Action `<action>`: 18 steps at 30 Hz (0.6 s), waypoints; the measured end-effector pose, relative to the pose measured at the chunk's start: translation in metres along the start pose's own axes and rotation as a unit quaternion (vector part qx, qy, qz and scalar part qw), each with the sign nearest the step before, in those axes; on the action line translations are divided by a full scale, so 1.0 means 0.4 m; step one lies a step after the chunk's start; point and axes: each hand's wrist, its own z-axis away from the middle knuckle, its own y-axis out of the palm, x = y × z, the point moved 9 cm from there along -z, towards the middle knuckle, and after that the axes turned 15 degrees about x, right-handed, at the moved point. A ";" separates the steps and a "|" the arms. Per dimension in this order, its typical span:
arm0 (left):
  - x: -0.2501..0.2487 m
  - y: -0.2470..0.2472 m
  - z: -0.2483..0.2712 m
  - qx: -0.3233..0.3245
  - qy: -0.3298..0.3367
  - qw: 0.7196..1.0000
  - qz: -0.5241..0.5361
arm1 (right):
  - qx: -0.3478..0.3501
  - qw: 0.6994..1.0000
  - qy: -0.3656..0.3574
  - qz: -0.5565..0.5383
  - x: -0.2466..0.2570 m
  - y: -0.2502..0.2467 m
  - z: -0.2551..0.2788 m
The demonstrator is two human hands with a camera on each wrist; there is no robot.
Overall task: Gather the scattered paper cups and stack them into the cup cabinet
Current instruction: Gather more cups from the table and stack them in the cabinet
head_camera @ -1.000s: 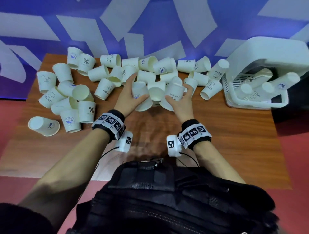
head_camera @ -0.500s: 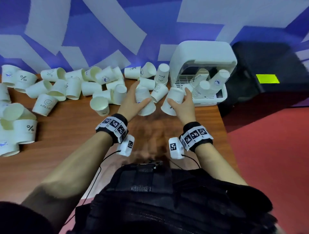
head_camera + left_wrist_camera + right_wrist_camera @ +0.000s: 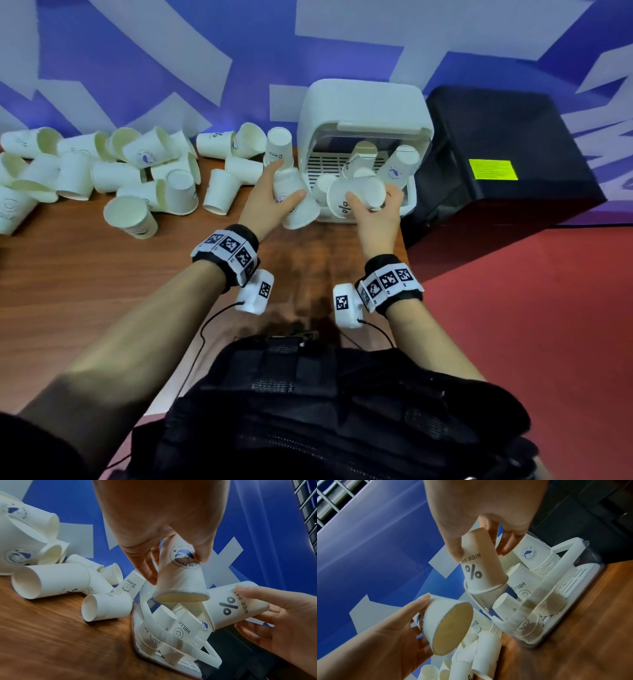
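From the head view, the white cup cabinet [image 3: 363, 102] sits at the far right end of the wooden bench [image 3: 102, 274], hard against the blue-and-white wall [image 3: 171, 51], with a black box [image 3: 507, 144] just beside it on the right. Scattered paper cups [image 3: 137, 178] lie on their sides or stand mouth down across the bench to the cabinet's left. This view cannot show what the wrist views do: inside the cabinet, several stacks of nested cups [image 3: 551, 601] lean behind its white front rail [image 3: 539, 599], one topped by a "HELLO" smiley cup [image 3: 185, 627], another by a cup with a blue fish emblem [image 3: 537, 555].

The left hand [image 3: 270, 202] grips a cup printed with a blue fish emblem [image 3: 181, 574], thumb on one side and curled fingers on the other, mouth tilted downward, held above the bench just in front of the cabinet's left corner. The right hand [image 3: 373, 212] grips a "% NICE DAY" cup [image 3: 481, 566] the same way, thumb against curled fingers around its upper wall, mouth down and tilted, right at the cabinet's open front above the stacks. The two held cups are close together; whether they touch cannot be told.
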 end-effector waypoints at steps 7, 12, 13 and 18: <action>-0.018 0.014 -0.060 -0.023 0.007 1.000 -0.015 | -0.028 0.999 -0.002 -0.032 0.002 -0.042 -0.082; -0.014 -0.001 -0.091 -0.035 0.007 0.999 -0.007 | -0.016 1.000 -0.008 -0.018 0.010 -0.028 -0.149; -0.011 -0.002 -0.096 -0.037 0.006 0.999 -0.003 | -0.009 1.000 -0.011 -0.014 0.011 -0.024 -0.166; -0.005 -0.001 -0.121 -0.050 0.006 0.998 0.025 | -0.015 1.000 -0.021 0.016 0.024 -0.023 -0.217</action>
